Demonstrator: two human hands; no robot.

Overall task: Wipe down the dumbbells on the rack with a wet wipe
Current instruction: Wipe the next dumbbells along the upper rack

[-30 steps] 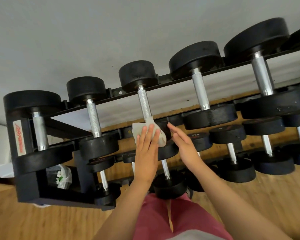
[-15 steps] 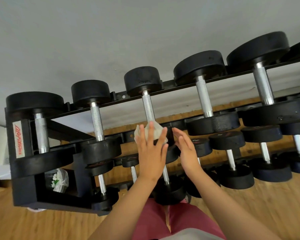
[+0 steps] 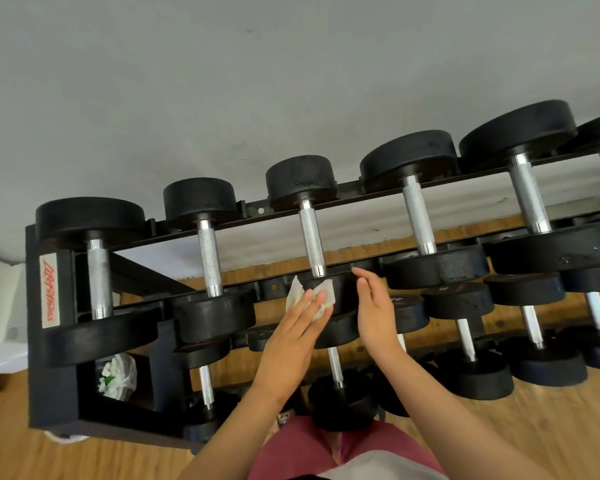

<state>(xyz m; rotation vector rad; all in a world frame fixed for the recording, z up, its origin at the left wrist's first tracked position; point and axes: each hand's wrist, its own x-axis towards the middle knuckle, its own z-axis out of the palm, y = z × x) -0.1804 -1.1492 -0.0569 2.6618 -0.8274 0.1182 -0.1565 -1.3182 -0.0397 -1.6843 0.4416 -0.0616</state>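
Grey wall (image 3: pixel 222 81), round rubber dumbbell (image 3: pixel 310 237), crumpled wipe (image 3: pixel 296 292)

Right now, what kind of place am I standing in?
Most likely a gym or weight room: a black multi-tier rack holds rows of black dumbbells with steel handles, standing on a wood floor.

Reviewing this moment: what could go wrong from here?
1. The left hand only presses the wet wipe flat against the dumbbell head, so the wipe may slip and drop.
2. The right hand sits between that head and the neighbouring head; a shifting weight could pinch it.
3. The knurled handle might get skipped.
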